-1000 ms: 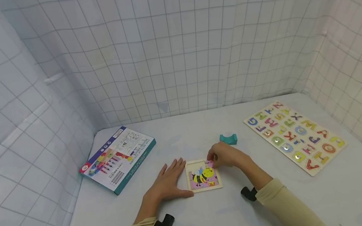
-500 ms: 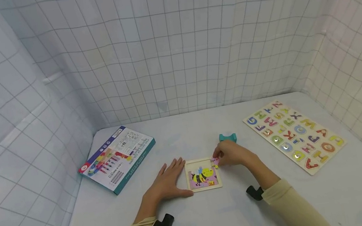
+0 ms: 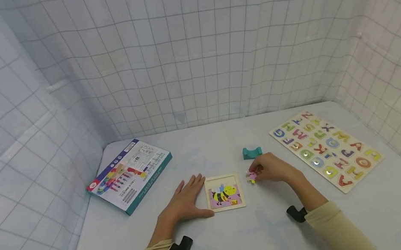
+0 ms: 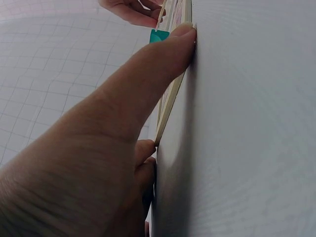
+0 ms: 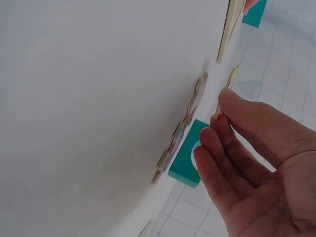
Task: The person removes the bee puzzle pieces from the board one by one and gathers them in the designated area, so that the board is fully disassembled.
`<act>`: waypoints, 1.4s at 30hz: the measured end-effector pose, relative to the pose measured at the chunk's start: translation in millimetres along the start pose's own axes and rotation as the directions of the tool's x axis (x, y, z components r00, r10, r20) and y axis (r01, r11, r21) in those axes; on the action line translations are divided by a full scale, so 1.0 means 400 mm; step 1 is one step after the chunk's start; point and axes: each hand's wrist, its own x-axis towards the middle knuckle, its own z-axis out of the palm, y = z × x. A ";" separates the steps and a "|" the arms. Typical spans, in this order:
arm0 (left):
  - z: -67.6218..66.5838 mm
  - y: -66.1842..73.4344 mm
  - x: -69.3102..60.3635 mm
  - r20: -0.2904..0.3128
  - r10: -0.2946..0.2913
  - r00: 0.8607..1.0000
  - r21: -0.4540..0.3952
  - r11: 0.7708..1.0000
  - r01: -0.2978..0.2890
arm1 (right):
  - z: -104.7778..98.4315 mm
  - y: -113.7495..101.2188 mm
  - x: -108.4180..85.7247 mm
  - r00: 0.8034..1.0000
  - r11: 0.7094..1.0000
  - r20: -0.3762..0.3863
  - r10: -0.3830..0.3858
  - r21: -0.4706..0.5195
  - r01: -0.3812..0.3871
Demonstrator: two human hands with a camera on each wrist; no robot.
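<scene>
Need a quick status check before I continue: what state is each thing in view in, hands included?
Bee puzzle tray: flat, partly filled, upper strip bare
Left hand: fingers spread, touching the tray
Right hand: pinching a piece
Puzzle piece: held off the table, outside the tray
Teal block: on the table, not held
Box: flat, looks closed
Alphabet board: flat, letters facing up

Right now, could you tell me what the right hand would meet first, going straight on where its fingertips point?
Probably the wooden frame, at its right rim, with the pinched puzzle piece leading; its height is unclear, so it might pass above.
</scene>
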 end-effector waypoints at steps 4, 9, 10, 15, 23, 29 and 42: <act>-0.003 -0.002 -0.002 -0.005 0.002 1.000 -0.004 1.000 -0.002 | -0.009 0.028 -0.014 1.000 1.000 -0.021 0.011 -0.006 -0.011; -0.005 -0.001 -0.005 -0.008 0.003 1.000 -0.010 1.000 -0.003 | -0.015 0.057 -0.031 0.999 1.000 -0.029 0.022 0.009 -0.021; -0.004 0.000 -0.006 -0.009 0.004 1.000 -0.012 1.000 -0.004 | -0.016 0.063 -0.034 0.999 1.000 -0.032 0.021 0.006 -0.021; -0.001 0.001 -0.008 -0.010 0.004 1.000 -0.012 1.000 -0.004 | -0.025 0.090 -0.048 0.998 0.999 -0.053 0.037 -0.015 -0.038; -0.001 0.002 -0.009 -0.017 0.006 1.000 -0.016 1.000 -0.006 | -0.051 0.122 -0.071 0.996 0.997 -0.052 0.078 -0.015 -0.079; -0.002 0.004 -0.010 -0.020 0.007 1.000 -0.018 1.000 -0.007 | -0.058 0.152 -0.078 0.994 0.995 -0.035 0.102 -0.015 -0.103; -0.007 0.004 -0.006 -0.016 0.009 1.000 -0.014 1.000 -0.009 | -0.060 0.164 -0.077 0.991 0.991 -0.033 0.133 -0.009 -0.133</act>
